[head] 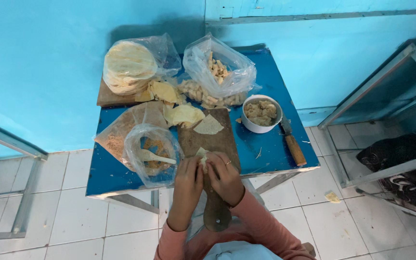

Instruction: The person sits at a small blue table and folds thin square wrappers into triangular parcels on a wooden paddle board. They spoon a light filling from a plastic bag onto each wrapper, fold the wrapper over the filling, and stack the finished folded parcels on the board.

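On the near edge of a blue square metal table [270, 144], left hand [188, 175] and right hand [225, 175] pinching a small pale folded dough piece [202, 156] over a brown wooden paddle-shaped board [210, 139], white round bowl of filling [261, 113] far right, wooden-handled knife [292, 142] beside it.

A white bowl [261, 113] of filling sits beside a knife [292, 142] (wooden-handled); stacked flatbreads [128, 65] lie bagged behind.

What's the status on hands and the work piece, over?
Left hand and right hand pinched together on a small pale dough piece. Over the wooden board. Nothing blocking.
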